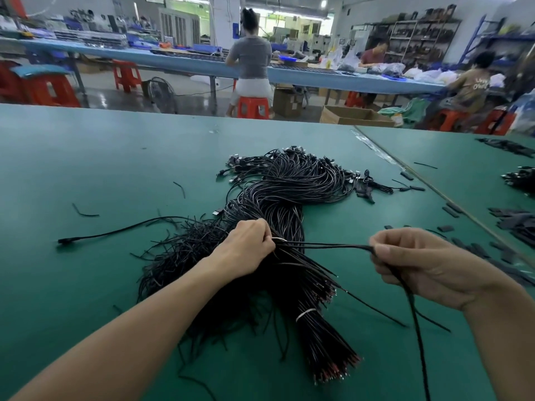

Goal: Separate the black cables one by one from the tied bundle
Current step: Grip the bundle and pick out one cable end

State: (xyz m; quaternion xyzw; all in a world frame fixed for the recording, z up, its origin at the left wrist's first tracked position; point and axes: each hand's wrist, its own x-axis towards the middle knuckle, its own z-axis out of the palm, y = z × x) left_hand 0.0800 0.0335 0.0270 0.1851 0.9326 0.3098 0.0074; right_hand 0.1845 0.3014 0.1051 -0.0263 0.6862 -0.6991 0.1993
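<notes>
A thick bundle of black cables (285, 195) lies across the green table (101, 157), bound by a white tie (305, 314) near its close end. My left hand (246, 247) grips the bundle at its middle, where a second white tie shows by the fingers. My right hand (417, 264) pinches a single black cable (327, 245) that stretches taut from the bundle to the right and trails down past my wrist. One separated cable (115, 231) lies stretched out to the left.
Loose cable ends (179, 250) spread left of the bundle. Small black sleeves (451, 211) and more cable piles (519, 178) lie at the right, beyond a seam in the table. People sit on red stools (252, 107) at a far bench.
</notes>
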